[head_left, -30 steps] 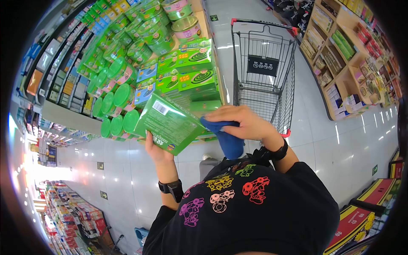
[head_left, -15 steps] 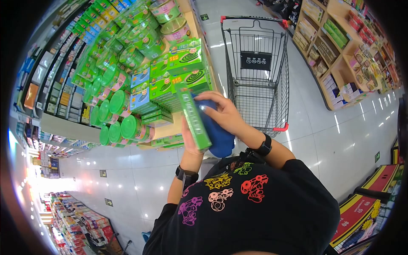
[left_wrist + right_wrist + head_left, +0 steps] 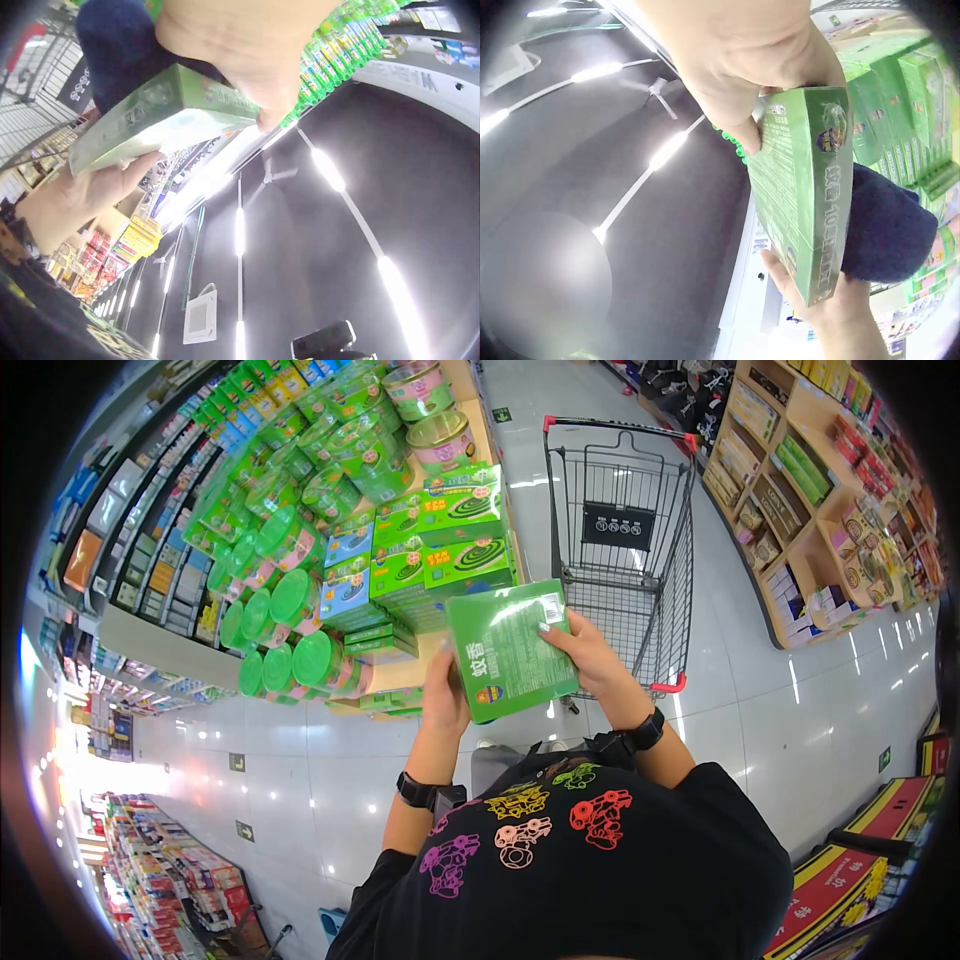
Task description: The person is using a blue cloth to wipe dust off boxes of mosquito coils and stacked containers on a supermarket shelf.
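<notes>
A green mosquito coil box (image 3: 510, 670) is held up before the chest, its printed back with the barcode facing the head camera. My left hand (image 3: 441, 688) grips its left edge. On the opposite side my right hand (image 3: 597, 663) holds the box, thumb on the printed face near the barcode and fingers behind. A dark blue cloth (image 3: 889, 229) lies against the far side of the box in the right wrist view; the left wrist view also shows this cloth (image 3: 120, 49) beside the box. From the head camera, the box hides it.
Stacked mosquito coil boxes (image 3: 465, 510) and green-lidded tubs (image 3: 293, 597) fill the display at front left. A shopping cart (image 3: 622, 570) stands ahead to the right. Beyond it is a wooden shelf unit (image 3: 785, 510) with packaged goods. Tiled floor (image 3: 330, 760) runs around the display.
The box swung edge-on, then turned its back face up again, rotated and farther right. My right hand shifted from the blue cloth at its edge to gripping the box; the cloth is now behind it.
</notes>
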`<state>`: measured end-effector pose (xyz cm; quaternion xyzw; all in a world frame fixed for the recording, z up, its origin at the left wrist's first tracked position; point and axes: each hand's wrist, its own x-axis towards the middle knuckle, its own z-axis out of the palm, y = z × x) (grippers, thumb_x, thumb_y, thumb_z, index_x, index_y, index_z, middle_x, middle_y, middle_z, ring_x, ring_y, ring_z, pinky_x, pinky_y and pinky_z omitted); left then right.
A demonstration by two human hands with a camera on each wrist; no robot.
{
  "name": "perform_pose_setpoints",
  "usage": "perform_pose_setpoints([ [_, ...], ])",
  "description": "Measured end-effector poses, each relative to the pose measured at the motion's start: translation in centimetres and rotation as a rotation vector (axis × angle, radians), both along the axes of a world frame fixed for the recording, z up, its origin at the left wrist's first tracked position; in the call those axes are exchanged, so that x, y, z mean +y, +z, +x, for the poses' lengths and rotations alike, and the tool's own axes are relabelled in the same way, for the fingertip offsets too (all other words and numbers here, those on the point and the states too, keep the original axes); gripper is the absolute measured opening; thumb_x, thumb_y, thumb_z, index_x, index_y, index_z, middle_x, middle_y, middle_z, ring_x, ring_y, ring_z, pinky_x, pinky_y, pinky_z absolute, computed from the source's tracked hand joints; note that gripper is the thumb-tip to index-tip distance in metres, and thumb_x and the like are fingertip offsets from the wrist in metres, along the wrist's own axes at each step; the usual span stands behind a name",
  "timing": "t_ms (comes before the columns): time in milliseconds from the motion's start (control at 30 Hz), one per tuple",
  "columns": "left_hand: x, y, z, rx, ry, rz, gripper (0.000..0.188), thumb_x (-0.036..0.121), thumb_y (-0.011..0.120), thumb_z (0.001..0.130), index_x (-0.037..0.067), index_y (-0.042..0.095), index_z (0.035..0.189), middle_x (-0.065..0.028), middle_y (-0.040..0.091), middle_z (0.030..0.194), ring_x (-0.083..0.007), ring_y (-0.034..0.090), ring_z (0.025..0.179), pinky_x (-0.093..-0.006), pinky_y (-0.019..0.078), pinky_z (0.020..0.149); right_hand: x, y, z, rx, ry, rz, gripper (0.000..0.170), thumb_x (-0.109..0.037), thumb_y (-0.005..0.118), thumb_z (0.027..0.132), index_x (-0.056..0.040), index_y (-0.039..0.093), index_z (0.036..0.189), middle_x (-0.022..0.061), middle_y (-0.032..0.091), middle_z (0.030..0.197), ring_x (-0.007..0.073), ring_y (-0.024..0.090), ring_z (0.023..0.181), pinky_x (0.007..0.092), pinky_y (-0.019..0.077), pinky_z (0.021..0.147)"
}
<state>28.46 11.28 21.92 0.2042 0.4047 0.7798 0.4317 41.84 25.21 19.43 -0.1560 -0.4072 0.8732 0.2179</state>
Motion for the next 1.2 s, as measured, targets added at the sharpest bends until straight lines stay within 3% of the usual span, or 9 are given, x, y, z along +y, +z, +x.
perform_pose_setpoints([
  [133, 0.2, -1.6, -1.1, -0.358, -0.257, 0.103, 0.048, 0.036, 0.038, 0.093, 0.003, 0.038, 0.127, -0.0146, 0.047, 0.124, -0.026, 0.047, 0.113, -0.0394, 0.0382, 0.095, -0.6, -1.3, -0.6, 0.103, -0.119, -0.101, 0.034, -0.008, 0.055, 0.086, -0.0003, 0.045, 0.118, 0.008, 0.057, 0.106, 0.0144, 0.058, 0.093, 0.0279, 0.0489, 0.081],
  [367, 1.9, -4.9, -2.4, -0.401, -0.431, 0.04, 0.042, 0.023, 0.04, 0.092, 0.004, 0.035, 0.13, -0.0126, 0.047, 0.126, -0.0268, 0.044, 0.116, -0.0413, 0.0378, 0.096, 0.3, -2.3, 1.5, 0.117, -0.185, -0.13, 0.032, -0.005, 0.054, 0.085, 0.0008, 0.046, 0.116, 0.0092, 0.058, 0.105, 0.0166, 0.059, 0.094, 0.029, 0.0506, 0.08],
  [567, 3.5, -3.7, -3.4, -0.185, -0.326, -0.204, 0.041, 0.008, 0.052, 0.087, 0.002, 0.04, 0.125, -0.0125, 0.051, 0.119, -0.0209, 0.052, 0.106, -0.0325, 0.0446, 0.089, 0.2, -2.9, 2.5, -0.005, -0.311, -0.11, 0.031, -0.003, 0.055, 0.083, 0.0013, 0.049, 0.112, 0.0093, 0.059, 0.103, 0.0161, 0.06, 0.091, 0.0286, 0.051, 0.078],
  [733, 3.8, -6.1, -6.2, 0.375, -0.249, -0.367, 0.034, 0.013, 0.056, 0.086, 0.005, 0.049, 0.118, -0.0104, 0.058, 0.103, -0.0136, 0.055, 0.093, -0.0261, 0.0458, 0.08, -1.1, -2.5, 3.3, -0.088, -0.548, -0.012, 0.03, 0.0, 0.056, 0.08, 0.0015, 0.051, 0.11, 0.0088, 0.06, 0.099, 0.0152, 0.06, 0.088, 0.0277, 0.0508, 0.077],
  [833, 4.1, -5.0, -7.2, 0.719, -0.172, -0.429, 0.037, 0.017, 0.052, 0.089, 0.011, 0.045, 0.124, -0.0114, 0.058, 0.106, -0.0148, 0.055, 0.093, -0.0262, 0.0458, 0.078, -2.4, -1.5, 3.0, -0.196, -0.865, 0.264, 0.03, 0.004, 0.057, 0.078, 0.0018, 0.051, 0.107, 0.0081, 0.06, 0.098, 0.0152, 0.06, 0.087, 0.0282, 0.0496, 0.075],
  [933, 4.8, -5.3, -8.0, 0.614, -0.619, -0.214, 0.041, 0.024, 0.046, 0.092, 0.009, 0.039, 0.129, -0.0129, 0.056, 0.111, -0.016, 0.053, 0.1, -0.0272, 0.0429, 0.085, -4.0, -1.2, 1.9, -0.409, -1.057, 0.686, 0.031, 0.006, 0.059, 0.074, 0.0002, 0.053, 0.103, 0.0085, 0.062, 0.096, 0.0176, 0.06, 0.088, 0.0283, 0.0474, 0.078],
  [967, 5.2, -5.1, -8.1, 0.606, -0.817, -0.211, 0.051, 0.041, 0.033, 0.094, 0.005, 0.039, 0.129, -0.0118, 0.052, 0.118, -0.0179, 0.05, 0.106, -0.03, 0.0369, 0.093, -4.9, -1.0, 1.0, -0.538, -1.09, 0.894, 0.03, 0.006, 0.059, 0.073, -0.0004, 0.055, 0.102, 0.0084, 0.062, 0.095, 0.0176, 0.06, 0.086, 0.0283, 0.0473, 0.078],
  [1133, 4.9, -5.7, -7.3, 0.222, -0.96, -0.329, 0.048, 0.031, 0.042, 0.093, -0.004, 0.039, 0.126, -0.0122, 0.054, 0.115, -0.0183, 0.051, 0.106, -0.0289, 0.0385, 0.092, -7.5, 0.9, -1.2, -0.727, -0.856, 2.028, 0.03, -0.008, 0.061, 0.067, -0.0064, 0.061, 0.097, 0.0074, 0.064, 0.092, 0.0239, 0.061, 0.086, 0.0342, 0.0462, 0.077],
  [1200, 4.9, -4.4, -7.4, 0.117, -1.047, -0.307, 0.047, 0.029, 0.048, 0.091, -0.004, 0.043, 0.123, -0.0118, 0.054, 0.114, -0.0174, 0.053, 0.102, -0.028, 0.041, 0.089, -8.4, 0.1, -1.6, -0.766, -0.879, 2.008, 0.028, -0.014, 0.059, 0.071, -0.0077, 0.062, 0.098, 0.0065, 0.064, 0.094, 0.0217, 0.06, 0.086, 0.036, 0.0449, 0.079],
])
